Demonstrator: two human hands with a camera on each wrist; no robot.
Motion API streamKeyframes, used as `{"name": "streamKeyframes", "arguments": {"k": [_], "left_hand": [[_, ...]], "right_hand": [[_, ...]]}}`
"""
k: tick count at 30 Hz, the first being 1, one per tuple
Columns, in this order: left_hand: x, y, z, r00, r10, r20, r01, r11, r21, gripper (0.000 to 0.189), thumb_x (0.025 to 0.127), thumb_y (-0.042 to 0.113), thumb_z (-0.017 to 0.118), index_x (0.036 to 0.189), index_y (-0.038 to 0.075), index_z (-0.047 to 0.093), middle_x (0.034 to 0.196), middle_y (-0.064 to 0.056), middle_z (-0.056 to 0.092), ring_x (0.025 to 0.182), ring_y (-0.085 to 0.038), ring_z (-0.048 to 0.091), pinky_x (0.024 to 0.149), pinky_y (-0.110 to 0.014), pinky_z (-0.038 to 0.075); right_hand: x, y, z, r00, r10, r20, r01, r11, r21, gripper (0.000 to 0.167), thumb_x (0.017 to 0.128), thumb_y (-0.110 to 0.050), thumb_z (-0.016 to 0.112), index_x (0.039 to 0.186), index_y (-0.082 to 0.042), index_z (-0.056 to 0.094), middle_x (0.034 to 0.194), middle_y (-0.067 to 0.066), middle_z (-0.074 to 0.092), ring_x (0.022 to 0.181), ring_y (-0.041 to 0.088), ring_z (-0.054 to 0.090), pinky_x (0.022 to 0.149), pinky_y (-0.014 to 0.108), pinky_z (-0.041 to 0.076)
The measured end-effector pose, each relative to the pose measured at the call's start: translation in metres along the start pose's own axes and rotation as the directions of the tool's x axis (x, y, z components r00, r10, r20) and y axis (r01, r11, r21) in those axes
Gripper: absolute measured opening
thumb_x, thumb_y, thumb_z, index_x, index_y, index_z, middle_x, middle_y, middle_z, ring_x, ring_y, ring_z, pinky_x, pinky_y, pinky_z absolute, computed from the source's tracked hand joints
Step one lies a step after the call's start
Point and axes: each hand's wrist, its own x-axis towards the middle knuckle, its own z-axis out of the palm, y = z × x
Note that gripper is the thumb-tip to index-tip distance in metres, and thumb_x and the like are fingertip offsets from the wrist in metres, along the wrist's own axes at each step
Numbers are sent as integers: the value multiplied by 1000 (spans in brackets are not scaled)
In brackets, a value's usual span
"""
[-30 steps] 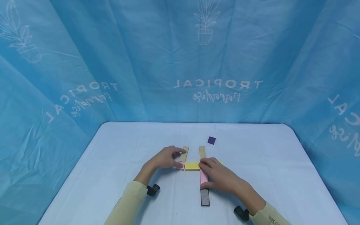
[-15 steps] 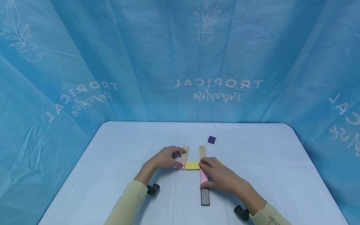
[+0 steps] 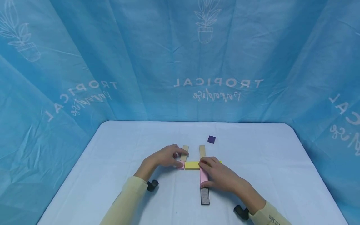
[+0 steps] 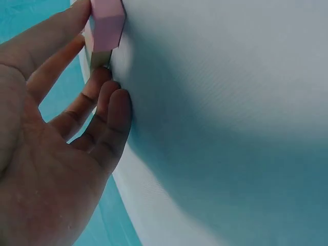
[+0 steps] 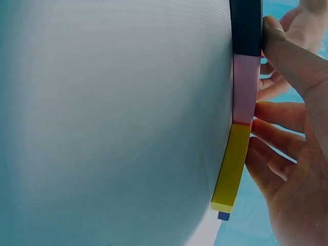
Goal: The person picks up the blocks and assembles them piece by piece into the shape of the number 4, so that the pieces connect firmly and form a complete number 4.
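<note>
My left hand (image 3: 167,156) is at a short pink block (image 3: 183,162), its thumb resting on it, while the index finger reaches over a beige block (image 3: 183,157) just behind. The pink block (image 4: 108,32) also shows by the thumb in the left wrist view. A yellow block (image 3: 192,166) runs rightward from it under my right hand (image 3: 220,175). That hand's fingertips rest on the yellow and a longer pink block (image 3: 203,178). Its thumb lies where the longer pink block meets a dark-edged grey block (image 3: 205,196). The yellow block's right part is mostly hidden.
Another beige block (image 3: 202,151) extends away behind the yellow one. A small purple block (image 3: 211,139) lies apart farther back. Everything lies on a white-covered table (image 3: 126,140), with a blue printed curtain (image 3: 157,62) behind and at both sides.
The left index finger has shifted slightly to the right across the left beige block, which now stands a little straighter behind the short pink one. My right hand has stayed in place.
</note>
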Motion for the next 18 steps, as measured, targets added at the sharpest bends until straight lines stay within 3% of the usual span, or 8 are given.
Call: {"name": "streamKeyframes", "arguments": {"k": [4,18], "left_hand": [[1,2,-4,1000,8,14,-9,999,52,47,78,34,81,122,37,65,109,10,55,96,-14,52,82,-34,47],[4,5,-8,999,35,29,-37,998,46,47,76,30,82,121,32,67,104,6,56,93,-19,53,77,-32,46]], "right_hand": [[0,0,0,1000,-2,-10,2,1000,0,84,78,-66,64,143,-15,48,146,2,38,132,21,33,102,41,39],[1,1,1,1000,0,-1,0,1000,-3,85,78,-65,64,143,-15,47,146,2,38,132,21,34,101,40,40]]}}
